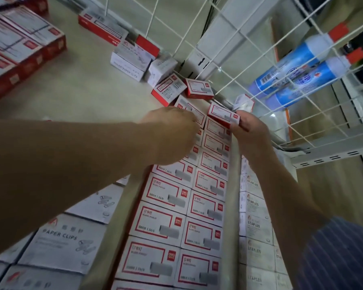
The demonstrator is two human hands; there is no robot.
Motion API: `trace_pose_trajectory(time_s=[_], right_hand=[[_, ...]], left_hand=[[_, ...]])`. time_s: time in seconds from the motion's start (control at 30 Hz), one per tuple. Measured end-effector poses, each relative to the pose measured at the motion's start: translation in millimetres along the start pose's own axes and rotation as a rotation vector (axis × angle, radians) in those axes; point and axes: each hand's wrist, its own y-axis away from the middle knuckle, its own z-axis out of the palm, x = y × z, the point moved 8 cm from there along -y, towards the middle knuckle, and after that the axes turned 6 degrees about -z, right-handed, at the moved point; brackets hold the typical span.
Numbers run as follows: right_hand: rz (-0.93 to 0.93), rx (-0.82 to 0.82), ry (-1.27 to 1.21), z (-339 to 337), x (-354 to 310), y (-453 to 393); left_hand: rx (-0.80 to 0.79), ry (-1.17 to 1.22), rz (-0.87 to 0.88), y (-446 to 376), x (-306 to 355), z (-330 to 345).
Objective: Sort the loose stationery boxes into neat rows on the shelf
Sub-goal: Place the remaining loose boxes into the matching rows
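Right hand (248, 132) pinches a red-and-white staple box (223, 116) over the far end of two neat box rows (182, 216) on the shelf (82, 88), near the wire-grid corner. Left hand (172, 135) rests on the rows, fingers curled; grip can't be told. Loose boxes (170, 91) lie just beyond.

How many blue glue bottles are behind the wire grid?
2: upper glue bottle and lower glue bottle, lying side by side at right behind the wire grid; others may be hidden.
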Motion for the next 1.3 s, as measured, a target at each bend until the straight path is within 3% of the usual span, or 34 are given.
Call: trace_pose_trajectory(time_s=[0.17,0.3,0.47,0.83,0.97,1.17,1.3], right_hand=[[0.119,-0.079,-0.108,12.9,14.1,-4.6],[0.152,-0.026,-0.078,11.0,8.4,-6.0],[-0.001,-0.022,0.022,17.2,-17.3,-7.9],[0.041,-0.022,0.034,20.3,-16.8,-4.7],[-0.057,0.057,0.017,14.5,-36.6,1.4],[-0.152,-0.039,0.109,24.5,-65.7,5.9],[-0.111,-0.096,0.045,28.1,-72.1,-0.8]], left_hand=[[0.011,-0.006,0.007,-1.0,-0.3,-1.0],[0.02,-0.027,0.033,0.2,1.1,-1.9],[0.008,-0.045,0.035,-0.2,0.9,-2.8],[0.046,-0.02,0.027,7.4,-6.5,-11.1],[0.12,-0.072,-0.007,14.5,-22.1,-25.1],[0.16,-0.061,-0.086,19.2,-46.7,-37.5],[0.168,-0.032,-0.115,24.8,-55.7,-40.9]])
